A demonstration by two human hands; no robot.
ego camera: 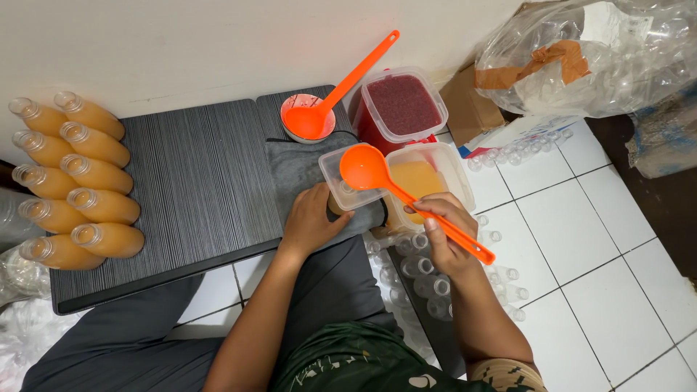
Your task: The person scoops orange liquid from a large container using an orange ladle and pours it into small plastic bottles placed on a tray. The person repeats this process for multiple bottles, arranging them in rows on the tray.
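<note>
Here your right hand is closed around the long handle of an orange ladle, gripping it near the far end, with the ladle's bowl raised over a small clear funnel-like cup. Your left hand is wrapped around a bottle standing under that cup; your fingers hide most of the bottle, so only a sliver of its amber side shows. The bottle stands on a grey cloth, which lies over the near edge of a dark ribbed mat on the floor.

Just beside the ladle's bowl, to the right, sits a clear rectangular tub of pale orange liquid. Behind that one is a second clear tub filled with dark red pulp, touching or nearly touching the first. Left of the red tub, a second orange ladle rests with its bowl in a small round dish and its handle slanting up toward the wall.

Below your right hand, a cluster of empty clear bottles lies on the white tiled floor. Well apart, at the left end of the mat, a stack of filled orange bottles lies on its sides without caps. In the far right corner sit a cardboard box and a big clear plastic bag of empty bottles.
</note>
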